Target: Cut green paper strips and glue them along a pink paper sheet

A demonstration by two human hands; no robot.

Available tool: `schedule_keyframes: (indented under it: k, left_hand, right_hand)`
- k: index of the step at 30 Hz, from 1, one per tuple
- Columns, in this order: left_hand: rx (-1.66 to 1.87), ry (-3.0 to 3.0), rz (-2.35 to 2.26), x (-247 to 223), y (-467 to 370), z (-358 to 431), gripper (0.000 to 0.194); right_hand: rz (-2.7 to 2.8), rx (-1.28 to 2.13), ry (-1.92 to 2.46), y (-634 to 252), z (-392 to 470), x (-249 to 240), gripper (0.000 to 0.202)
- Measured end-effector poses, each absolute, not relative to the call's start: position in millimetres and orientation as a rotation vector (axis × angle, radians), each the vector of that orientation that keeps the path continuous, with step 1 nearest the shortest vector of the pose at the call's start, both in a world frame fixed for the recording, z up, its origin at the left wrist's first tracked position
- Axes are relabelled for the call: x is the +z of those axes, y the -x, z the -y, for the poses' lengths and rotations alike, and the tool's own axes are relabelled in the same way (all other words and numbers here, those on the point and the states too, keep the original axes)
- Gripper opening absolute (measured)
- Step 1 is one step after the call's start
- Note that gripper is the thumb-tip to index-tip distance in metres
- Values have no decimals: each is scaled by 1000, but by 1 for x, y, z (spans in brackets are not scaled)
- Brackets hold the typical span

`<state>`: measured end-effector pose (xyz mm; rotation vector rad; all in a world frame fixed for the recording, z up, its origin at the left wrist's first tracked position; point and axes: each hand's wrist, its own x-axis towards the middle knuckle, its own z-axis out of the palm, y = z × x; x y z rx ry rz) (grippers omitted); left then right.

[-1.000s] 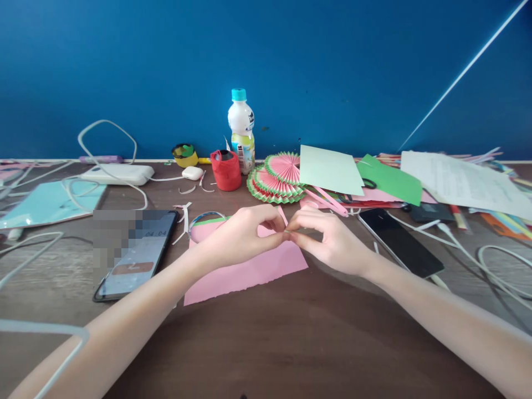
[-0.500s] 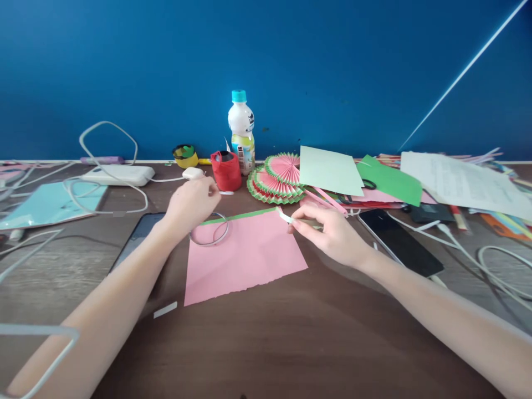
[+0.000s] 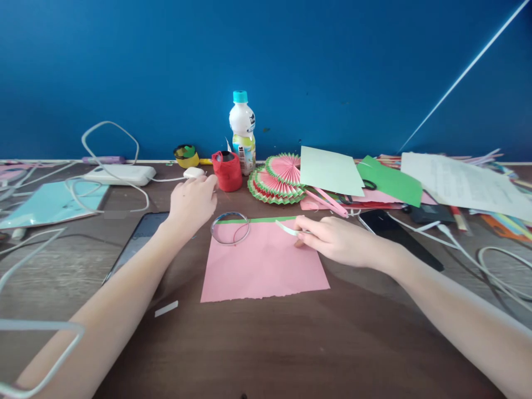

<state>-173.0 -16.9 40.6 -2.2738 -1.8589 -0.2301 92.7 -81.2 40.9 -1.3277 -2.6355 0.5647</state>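
Observation:
A pink sheet of paper [image 3: 261,266] with a green strip along its far edge and a rough near edge lies flat in front of me. My right hand [image 3: 332,238] is closed, pinching a thin pale strip [image 3: 286,227] between thumb and fingers over the sheet's far right part. On the far left corner rests a thin round bangle-like ring [image 3: 230,228]. My left hand [image 3: 193,202], palm down with fingers loosely extended, hovers beside a white plug [image 3: 194,173] and a red roll [image 3: 227,172]; its fingertips are partly hidden and I see nothing in them.
Pink-green pleated paper fans [image 3: 276,180] and a bottle [image 3: 243,133] stand by the blue wall. Phones lie left [image 3: 139,241] and right [image 3: 401,238]. Paper sheets [image 3: 332,170], white cables [image 3: 494,266], a power strip [image 3: 120,175] and a small white strip [image 3: 166,308] are around.
The pink sheet has shifted right and turned slightly, carrying the ring with it. My right hand has come down over the sheet with the strip. My left hand's fingers have straightened a little.

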Motion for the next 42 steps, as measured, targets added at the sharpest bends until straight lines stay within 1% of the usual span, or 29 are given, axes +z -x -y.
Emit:
schedule_keyframes:
  k: [3,6,8,11,17,20,24,26,29,32,34,36,39,40,42]
  left_hand:
    - [-212,2712,1707,33,164,18,25]
    - [-82,2958,1659,23,158,20,39]
    - [-53,2908,1648,16,159,19,38]
    - [-45,2773,1597,11,169,13,25]
    - [3,2355,1714,20,179,10,26]
    - [-161,2453,1811,33,169,16,30]
    - [-527,2966,1926,52,151,31,39]
    - [-568,3205,1906,59,143,40,39]
    - [-368,3467,1843,65,136,51,38]
    - [-121,3614,1720,66,136,54,30]
    - [-39,3640,1691,65,137,52,23]
    - [-14,3613,1696,65,139,50,19]
    - [-27,3486,1747,65,142,47,16]
    - [-31,3445,1768,65,143,46,16]
    - [-41,3379,1807,64,146,44,16]
  right_hand:
    - [2635,554,1346,-93,80,41,21]
    - [2656,584,1349,-91,81,39,24]
    - [2662,619,1361,-91,82,38,25]
    - [2654,668,1375,-94,80,37,25]
    - [2597,700,1330,-100,75,38,23]
    - [2568,587,1323,-99,76,42,21]
    - [2619,436,1215,-94,81,45,20]
    - [2660,355,1117,-91,83,44,20]
    - [2690,231,1023,-88,85,41,24]
    - [2696,138,982,-86,85,38,27]
    - [2699,105,986,-85,85,37,28]
    - [2703,113,1018,-84,85,37,24]
    - [2663,242,1146,-84,83,40,14]
    - [2625,322,1215,-85,82,41,15]
    - [2522,524,1344,-89,79,44,24]
